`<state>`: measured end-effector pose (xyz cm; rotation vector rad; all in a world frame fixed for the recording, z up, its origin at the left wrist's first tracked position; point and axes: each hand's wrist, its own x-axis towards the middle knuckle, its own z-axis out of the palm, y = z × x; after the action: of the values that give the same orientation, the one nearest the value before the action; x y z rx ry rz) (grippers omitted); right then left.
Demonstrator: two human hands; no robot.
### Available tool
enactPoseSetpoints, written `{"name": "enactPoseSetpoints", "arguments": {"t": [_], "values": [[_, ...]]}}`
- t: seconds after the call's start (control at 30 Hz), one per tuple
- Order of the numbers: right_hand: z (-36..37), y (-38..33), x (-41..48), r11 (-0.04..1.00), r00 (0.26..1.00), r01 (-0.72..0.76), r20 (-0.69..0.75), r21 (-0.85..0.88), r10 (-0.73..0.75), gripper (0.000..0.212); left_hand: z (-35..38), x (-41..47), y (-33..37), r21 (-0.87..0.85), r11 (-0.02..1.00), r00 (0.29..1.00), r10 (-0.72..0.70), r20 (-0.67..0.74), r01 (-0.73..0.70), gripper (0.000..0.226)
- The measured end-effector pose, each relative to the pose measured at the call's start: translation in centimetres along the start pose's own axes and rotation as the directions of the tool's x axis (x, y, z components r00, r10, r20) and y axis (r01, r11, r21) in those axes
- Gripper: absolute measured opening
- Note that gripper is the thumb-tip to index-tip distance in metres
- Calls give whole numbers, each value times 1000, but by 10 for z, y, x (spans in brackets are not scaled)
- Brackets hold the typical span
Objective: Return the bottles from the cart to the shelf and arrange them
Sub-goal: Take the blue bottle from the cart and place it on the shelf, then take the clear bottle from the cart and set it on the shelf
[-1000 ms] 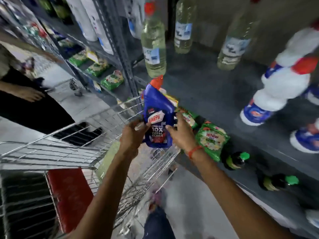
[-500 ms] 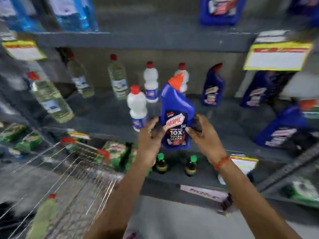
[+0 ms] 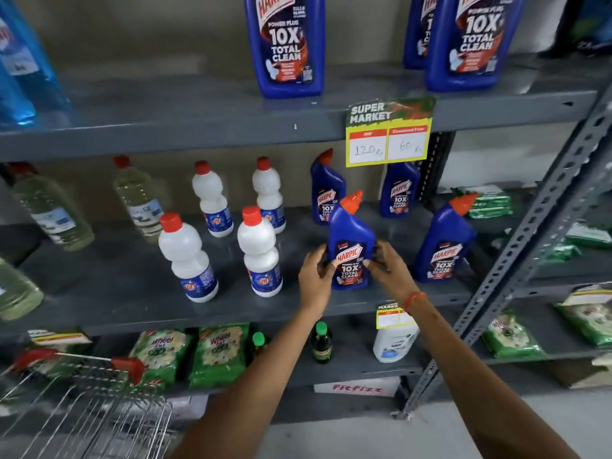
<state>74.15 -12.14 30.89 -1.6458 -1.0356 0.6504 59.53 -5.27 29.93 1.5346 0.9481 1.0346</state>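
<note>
1. Head view, centre: a blue Harpic bottle (image 3: pixel 351 246) with an orange angled cap stands upright on the grey middle shelf (image 3: pixel 126 286), near its front edge, label facing the camera.
2. The left hand (image 3: pixel 314 276) grips the bottle's left side at about 9 o'clock, fingers curled against the label.
3. The right hand (image 3: pixel 387 266) grips the bottle's right side at about 3 o'clock, fingertips pressed on the label edge; an orange wristband (image 3: pixel 414 298) circles this wrist.
4. At 3 o'clock from the held bottle, apart from it, stands a second front-row Harpic bottle (image 3: pixel 445 243).
5. At 12 o'clock, behind it, two rear Harpic bottles stand by the back wall, one at left (image 3: pixel 326 190) and one at right (image 3: pixel 399 190), the latter partly hidden by a yellow price tag (image 3: pixel 389 134) hanging from the upper shelf edge.
6. At 9 o'clock, four white bottles with red caps stand in two rows: front left (image 3: pixel 187 260), front right (image 3: pixel 260 253), rear left (image 3: pixel 212 200), rear right (image 3: pixel 268 193).
7. Farther toward 9 o'clock are pale yellow-green liquid bottles (image 3: pixel 139 200).
8. At 12 o'clock, the upper shelf carries large Harpic bottles (image 3: pixel 286 44).
9. At 6 o'clock, the lower shelf holds green detergent packets (image 3: pixel 220 354) and a dark bottle with a green cap (image 3: pixel 321 344).
10. At 7 o'clock, the wire cart (image 3: pixel 82 409) shows its red-tipped rim.
</note>
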Motion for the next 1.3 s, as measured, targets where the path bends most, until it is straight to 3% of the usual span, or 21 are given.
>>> {"name": "enactPoseSetpoints", "arguments": {"t": [0.53, 0.67, 0.77, 0.83, 0.9, 0.97, 1.03, 1.13, 1.2, 1.3], "values": [[13, 13, -1, 998, 1000, -14, 28, 57, 12, 47, -2, -1, -22, 3, 1000, 1000, -11, -26, 12, 45], [17, 13, -3, 997, 999, -29, 16, 68, 28, 51, -6, 0, -21, 63, 998, 1000, -18, 25, 17, 46], [35, 7, -17, 994, 978, 26, -210, 105, -3, 57, -10, -11, -16, 118, 993, 1000, -7, 25, 4, 52], [55, -6, -33, 991, 890, 136, -440, -4, -124, 50, -20, -25, -11, 135, 991, 999, 24, -23, -21, 53], [84, -31, -54, 960, 815, 265, -511, -89, -273, 44, -41, -40, -3, 75, 995, 993, 80, -88, -73, 48], [125, -58, -75, 916, 798, 390, -460, -98, -389, 39, -75, -56, 5, -41, 995, 973, 81, -214, -92, 41], [172, -74, -91, 880, 809, 469, -362, -76, -462, 37, -118, -72, 11, -37, 994, 955, 89, -283, -104, 38], [250, -93, -112, 858, 841, 513, -199, -4, -504, 34, -198, -93, 8, 191, 978, 912, 151, -382, -82, 42], [307, -106, -128, 849, 849, 527, -80, 34, -523, 32, -257, -102, -12, 324, 945, 837, 219, -502, -53, 39], [401, -118, -155, 881, 863, 465, 178, 87, -473, 34, -353, -124, -58, 190, 978, 747, 65, -662, 83, 37]]}}
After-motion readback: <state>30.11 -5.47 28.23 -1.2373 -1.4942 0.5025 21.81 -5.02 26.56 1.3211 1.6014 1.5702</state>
